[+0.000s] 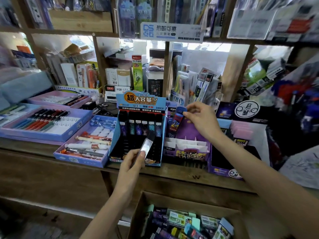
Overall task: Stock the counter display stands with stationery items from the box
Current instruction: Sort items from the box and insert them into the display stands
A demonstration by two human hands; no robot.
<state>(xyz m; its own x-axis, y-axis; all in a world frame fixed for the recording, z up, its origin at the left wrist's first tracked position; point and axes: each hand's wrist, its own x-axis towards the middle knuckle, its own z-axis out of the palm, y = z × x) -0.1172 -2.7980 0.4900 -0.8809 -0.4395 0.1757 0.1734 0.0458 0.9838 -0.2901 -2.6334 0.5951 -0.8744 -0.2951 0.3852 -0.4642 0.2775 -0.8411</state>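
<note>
Stationery items [183,221] are lying jumbled in the box [138,214] below the counter's [172,174] front edge. The left hand [133,163] is gripping a slim pack [146,145], tilting it towards the slots of the blue display stand [114,140]. The right hand [202,119] is pinching a blue-capped pack [177,119] upright over the purple display stand [189,131] alongside, seemingly lining each up with an empty slot

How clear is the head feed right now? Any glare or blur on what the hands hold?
Head view: the header of the blue display stand is sharp; glare whitens the slim pack in the left hand, print unreadable; the blue-capped pack in the right hand is slightly soft; the window behind the shelves is blown out; edges smeared and bent.
</note>
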